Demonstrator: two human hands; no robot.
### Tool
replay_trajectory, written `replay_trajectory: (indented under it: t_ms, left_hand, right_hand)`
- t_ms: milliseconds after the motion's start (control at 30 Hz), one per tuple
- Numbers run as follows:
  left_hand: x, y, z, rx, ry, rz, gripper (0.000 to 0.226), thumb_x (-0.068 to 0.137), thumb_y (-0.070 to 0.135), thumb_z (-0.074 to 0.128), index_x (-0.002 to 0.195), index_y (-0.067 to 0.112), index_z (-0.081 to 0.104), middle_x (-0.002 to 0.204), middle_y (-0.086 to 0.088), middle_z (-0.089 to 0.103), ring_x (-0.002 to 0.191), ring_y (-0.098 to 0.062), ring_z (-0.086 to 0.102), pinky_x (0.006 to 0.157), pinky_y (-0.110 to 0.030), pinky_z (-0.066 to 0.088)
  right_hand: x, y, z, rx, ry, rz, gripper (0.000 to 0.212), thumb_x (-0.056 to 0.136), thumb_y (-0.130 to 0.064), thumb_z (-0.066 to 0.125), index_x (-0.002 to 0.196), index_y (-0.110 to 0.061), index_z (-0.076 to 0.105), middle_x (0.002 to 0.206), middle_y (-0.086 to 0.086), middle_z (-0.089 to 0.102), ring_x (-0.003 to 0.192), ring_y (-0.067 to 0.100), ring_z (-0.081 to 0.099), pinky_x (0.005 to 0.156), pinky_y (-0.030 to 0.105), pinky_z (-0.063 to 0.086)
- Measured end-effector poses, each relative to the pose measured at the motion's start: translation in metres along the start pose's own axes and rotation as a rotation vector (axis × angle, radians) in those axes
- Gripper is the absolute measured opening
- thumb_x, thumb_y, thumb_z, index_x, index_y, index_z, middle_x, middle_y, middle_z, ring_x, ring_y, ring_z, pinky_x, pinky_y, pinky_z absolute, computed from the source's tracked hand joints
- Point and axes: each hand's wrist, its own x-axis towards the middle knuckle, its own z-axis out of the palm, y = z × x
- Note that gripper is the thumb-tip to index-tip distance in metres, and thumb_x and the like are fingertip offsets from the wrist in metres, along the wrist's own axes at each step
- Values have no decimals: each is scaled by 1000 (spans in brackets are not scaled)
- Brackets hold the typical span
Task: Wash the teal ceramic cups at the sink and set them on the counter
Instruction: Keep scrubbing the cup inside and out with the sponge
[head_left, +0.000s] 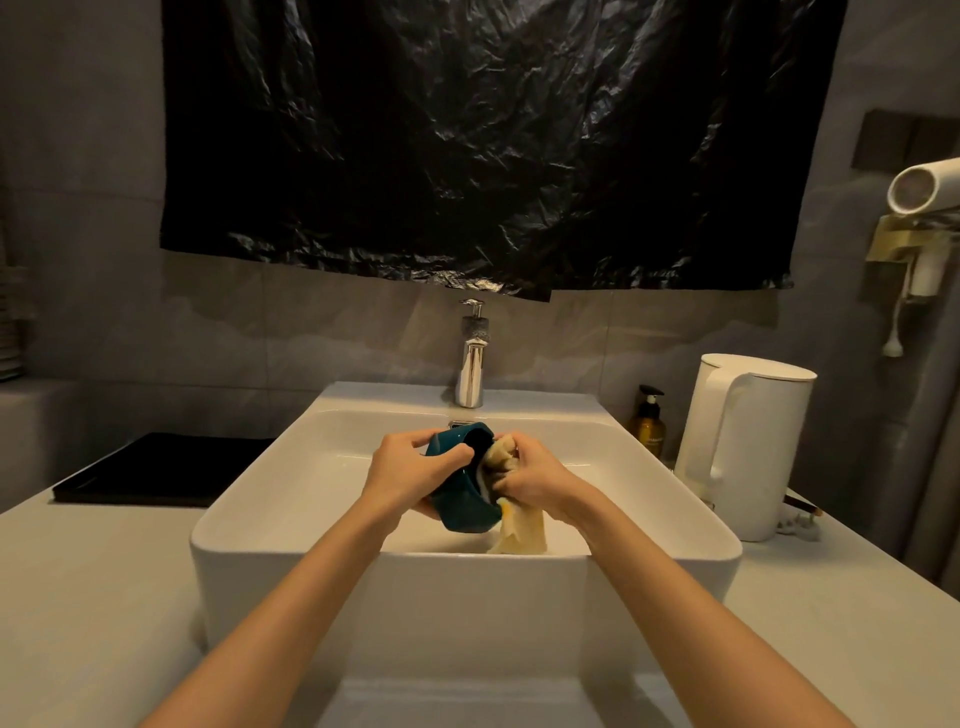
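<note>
Over the basin, our left hand (410, 467) curls round the teal cup (462, 504), thumb hooked over its rim, the cup tipped on its side with its mouth toward the right hand (530, 475). That hand bunches a pale yellow cloth (519, 535) in curled fingers and pushes it into the cup's mouth, with the loose end hanging below the wrist.

The washing looks to be under way, and the weak point is the grip. We hold a glazed, probably wet cup in one hand only, and a hard twist of the cloth could lever it out of the fingers. Beneath both hands lies the white sink (260, 499), hard enough to chip the cup if it falls.

Beyond the knuckles stands the chrome tap (470, 364); we cannot tell whether water runs. Out past the right hand, on the desk (93, 597), a white kettle (743, 441) stands with a plug lying beside it, so splashes flung that way would be unwelcome. Out past the left hand lies a black tray (166, 467).
</note>
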Motion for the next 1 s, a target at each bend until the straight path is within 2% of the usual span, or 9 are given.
replay_trajectory:
  t_ms: [100,167,267,400,500,600,700,800,1000]
  left_hand:
    - [0,-1,1,37,-39,-8,34,83,24,70,114,17,58,101,-6,63,85,-22,62,55,-31,57]
    - [0,0,0,12,-52,-27,30,84,26,68,111,15,60,92,-6,65,78,-20,63,53,-31,57]
    - [2,1,-1,-5,-36,-44,33,83,27,69,112,12,62,91,-8,65,75,-20,64,50,-31,58]
    - [1,0,-2,-51,4,-82,41,83,29,68,118,9,60,97,-12,64,77,-23,64,53,-32,58]
    - [2,1,-3,-80,0,-100,41,84,30,67,119,10,60,95,-11,64,78,-23,64,56,-33,58]
    - [2,1,-1,-50,-17,-101,41,84,31,67,119,11,59,94,-9,63,77,-21,63,56,-31,58]
    - [2,0,-1,-17,-14,-90,44,84,31,68,121,12,57,99,-10,63,81,-23,63,53,-30,57]
    - [2,-2,-1,-13,-4,-82,45,84,32,68,122,11,57,100,-9,62,78,-20,62,52,-28,56]
    - [1,-2,2,15,-59,-51,31,84,29,68,109,17,56,87,-5,62,70,-15,61,47,-26,55]
  right_hand:
    - [-5,-2,0,-109,162,-103,22,86,-1,63,94,-21,61,96,2,62,94,20,61,77,27,53]
    - [-7,-2,0,-195,205,-169,26,89,-1,56,103,-19,68,102,2,65,96,19,61,80,28,53]
    - [-11,-3,1,-123,87,-137,38,89,7,47,119,-14,59,114,5,59,100,15,54,82,23,48]
    - [-13,-12,-3,106,-107,-60,34,85,9,54,94,-23,49,99,4,57,93,16,57,80,26,53]
    - [-12,-16,-9,285,-239,-28,32,84,-22,65,113,-22,53,111,10,61,104,24,60,89,34,54]
    - [-11,-14,-9,367,-267,69,35,94,-50,45,119,-26,51,118,5,58,107,21,58,85,27,53]
    - [-8,-9,-7,298,-201,19,15,100,-22,46,113,-25,52,114,10,60,100,21,60,82,29,55]
    - [-8,-8,-6,171,-211,20,35,91,3,53,115,-22,48,110,7,58,102,23,59,80,29,54]
    - [-2,4,0,-59,34,-28,19,92,-4,56,105,-17,59,107,9,63,98,21,61,85,31,53]
